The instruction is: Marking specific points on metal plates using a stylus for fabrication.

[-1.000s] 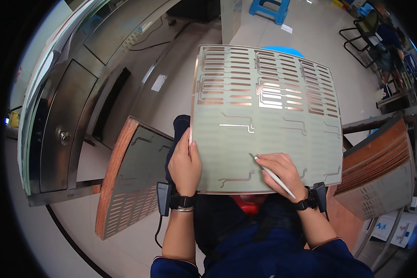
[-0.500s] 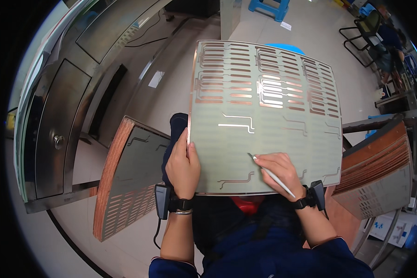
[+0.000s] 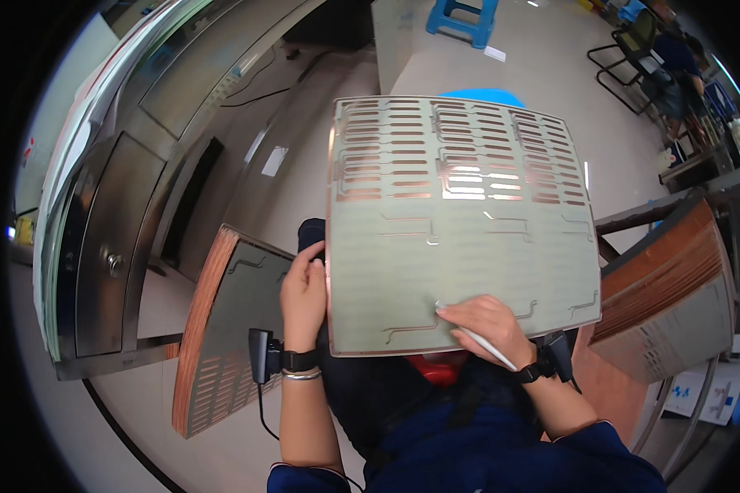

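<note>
One copper-patterned panel (image 3: pixel 462 230) spans the person's lap. The right hand (image 3: pixel 491 322) grips one white tool (image 3: pixel 487 349) over it; the left hand (image 3: pixel 304 297) curls at the panel's left edge, hold unclear. Two panel stacks (image 3: pixel 230 333) flank it; farther left, one metal cabinet (image 3: pixel 111 230), contents hidden.

Board (image 3: pixel 460 255): one flat, pale grey-green sheet, roughly square, filling the centre of the frame, face up to the view. Upper half crowded with copper bars in three columns, joined by thin lines; bright glare on the middle column. Lower half mostly plain; thin bent copper lines across the middle, more near the bottom edge. Coppery strip along left rim.

Pen (image 3: pixel 487 347): slim, white-barrelled, slanting from lower right toward upper left, across the board's bottom edge right of frame centre. Part of barrel covered by fingers. Tip contact with board: cannot tell.
</note>
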`<control>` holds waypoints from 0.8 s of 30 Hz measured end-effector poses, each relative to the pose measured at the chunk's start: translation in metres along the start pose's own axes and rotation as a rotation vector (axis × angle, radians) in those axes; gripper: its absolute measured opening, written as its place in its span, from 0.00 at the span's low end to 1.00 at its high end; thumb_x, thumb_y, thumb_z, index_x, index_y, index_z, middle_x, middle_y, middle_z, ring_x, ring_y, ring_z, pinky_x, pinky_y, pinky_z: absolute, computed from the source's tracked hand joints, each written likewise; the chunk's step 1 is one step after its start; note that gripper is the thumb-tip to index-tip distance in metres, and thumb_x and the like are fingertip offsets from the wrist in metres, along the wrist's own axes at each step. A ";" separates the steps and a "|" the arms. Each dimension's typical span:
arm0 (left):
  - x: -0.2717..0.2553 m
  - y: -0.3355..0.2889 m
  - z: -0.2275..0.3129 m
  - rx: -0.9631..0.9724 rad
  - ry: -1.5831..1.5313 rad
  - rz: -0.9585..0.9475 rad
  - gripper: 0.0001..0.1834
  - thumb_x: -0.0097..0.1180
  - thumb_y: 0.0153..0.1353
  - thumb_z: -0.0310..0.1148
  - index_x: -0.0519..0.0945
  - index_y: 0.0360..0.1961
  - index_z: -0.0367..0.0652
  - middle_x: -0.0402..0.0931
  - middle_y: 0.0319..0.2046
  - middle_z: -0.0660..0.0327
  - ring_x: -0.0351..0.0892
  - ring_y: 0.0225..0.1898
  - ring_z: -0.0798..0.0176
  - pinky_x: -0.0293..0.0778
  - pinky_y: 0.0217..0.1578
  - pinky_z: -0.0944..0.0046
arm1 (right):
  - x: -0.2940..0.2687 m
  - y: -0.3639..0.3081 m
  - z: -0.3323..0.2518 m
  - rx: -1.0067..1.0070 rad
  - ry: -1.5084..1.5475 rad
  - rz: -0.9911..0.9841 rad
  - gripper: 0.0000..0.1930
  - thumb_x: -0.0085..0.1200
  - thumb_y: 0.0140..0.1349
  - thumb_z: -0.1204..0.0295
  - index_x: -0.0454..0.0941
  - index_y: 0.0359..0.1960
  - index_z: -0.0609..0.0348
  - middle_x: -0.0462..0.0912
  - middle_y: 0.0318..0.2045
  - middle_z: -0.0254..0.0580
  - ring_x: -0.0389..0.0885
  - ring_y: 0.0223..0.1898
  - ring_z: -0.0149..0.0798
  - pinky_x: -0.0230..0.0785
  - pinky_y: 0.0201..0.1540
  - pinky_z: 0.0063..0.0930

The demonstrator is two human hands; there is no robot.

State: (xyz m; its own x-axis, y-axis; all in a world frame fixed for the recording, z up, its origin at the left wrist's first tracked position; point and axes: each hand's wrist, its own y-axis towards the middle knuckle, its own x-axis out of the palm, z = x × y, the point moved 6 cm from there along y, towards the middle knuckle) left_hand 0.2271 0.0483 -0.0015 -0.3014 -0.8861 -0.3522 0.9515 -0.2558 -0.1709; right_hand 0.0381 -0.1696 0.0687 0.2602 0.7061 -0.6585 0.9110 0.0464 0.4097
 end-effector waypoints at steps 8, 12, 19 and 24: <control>-0.005 0.009 -0.009 -0.087 -0.218 -0.050 0.11 0.49 0.72 0.35 0.79 0.39 0.39 0.74 0.24 0.70 0.69 0.22 0.79 0.65 0.22 0.78 | -0.115 -0.081 0.099 0.607 -0.513 0.552 0.18 0.43 0.71 0.74 0.72 0.60 0.65 0.77 0.57 0.57 0.74 0.61 0.51 0.62 0.64 0.39; 0.008 0.018 0.001 -0.072 -0.210 -0.061 0.12 0.52 0.71 0.36 0.78 0.33 0.40 0.73 0.22 0.70 0.69 0.21 0.76 0.65 0.22 0.74 | -0.163 -0.135 0.141 0.775 -0.505 0.633 0.21 0.46 0.70 0.74 0.68 0.64 0.62 0.75 0.59 0.59 0.73 0.62 0.53 0.64 0.63 0.38; -0.006 0.027 0.008 0.047 0.299 0.007 0.17 0.55 0.68 0.37 0.76 0.25 0.35 0.74 0.17 0.64 0.71 0.20 0.72 0.65 0.20 0.68 | -0.139 -0.129 0.132 0.928 -0.548 0.545 0.20 0.48 0.69 0.72 0.70 0.62 0.56 0.77 0.56 0.61 0.76 0.58 0.59 0.70 0.57 0.43; 0.000 0.011 0.073 0.287 0.832 0.076 0.17 0.53 0.66 0.36 0.79 0.29 0.30 0.77 0.27 0.39 0.77 0.33 0.33 0.72 0.34 0.44 | -0.137 -0.119 0.122 0.868 -0.549 0.535 0.19 0.48 0.66 0.74 0.72 0.59 0.61 0.77 0.55 0.59 0.75 0.58 0.59 0.68 0.59 0.42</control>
State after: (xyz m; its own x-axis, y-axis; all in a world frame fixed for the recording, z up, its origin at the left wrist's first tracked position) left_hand 0.2421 0.0171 0.0636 -0.0772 -0.3644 -0.9281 0.9157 -0.3941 0.0786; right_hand -0.0667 -0.3580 0.0330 0.5886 0.0773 -0.8047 0.5004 -0.8167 0.2875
